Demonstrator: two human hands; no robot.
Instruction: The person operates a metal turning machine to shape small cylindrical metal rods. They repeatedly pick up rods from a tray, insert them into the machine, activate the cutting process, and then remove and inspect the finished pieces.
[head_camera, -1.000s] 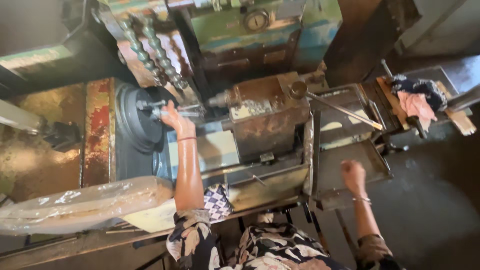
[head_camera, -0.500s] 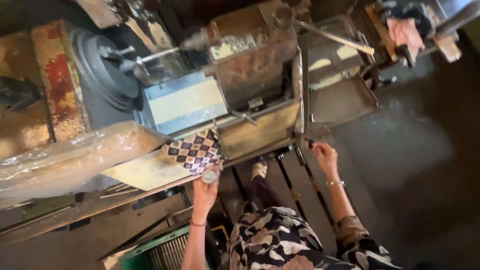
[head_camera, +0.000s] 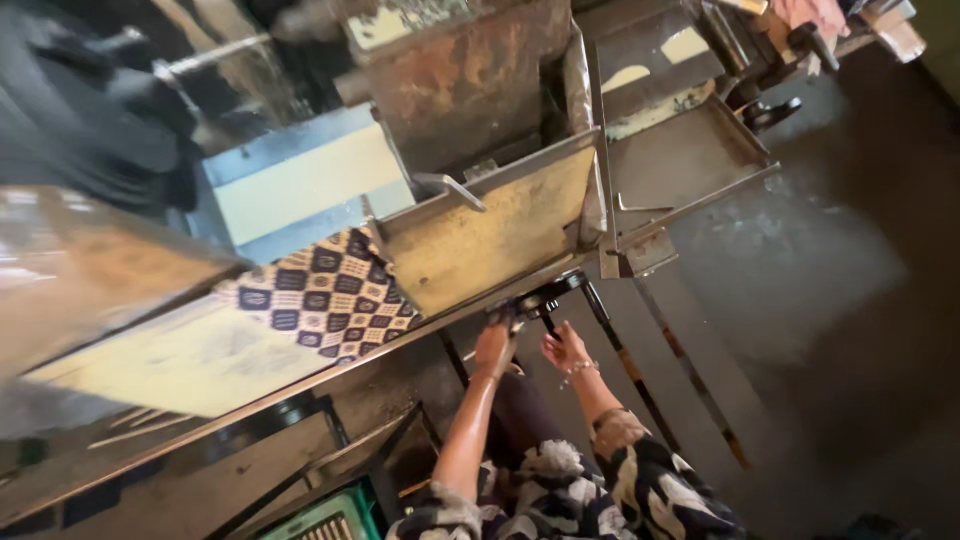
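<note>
Under the rusty metal tray (head_camera: 500, 225), our left hand (head_camera: 494, 346) grips a dark lever (head_camera: 540, 298); our right hand (head_camera: 565, 350), half-open, touches it from beside

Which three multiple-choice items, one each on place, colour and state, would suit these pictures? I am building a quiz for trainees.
1. Where are both hands?
A. at the dark metal fitting under the yellowish slanted metal panel
B. on the green crate
C. on the grey tray

2. The patterned cloth is:
A. plain red
B. dark blue and cream checked
C. green

3. The left hand is:
A. hanging free
B. closed against the fitting
C. holding the cloth

A: left hand and right hand meet at the fitting below the panel.
B: cloth shows it.
B: fingers curl there.
</note>
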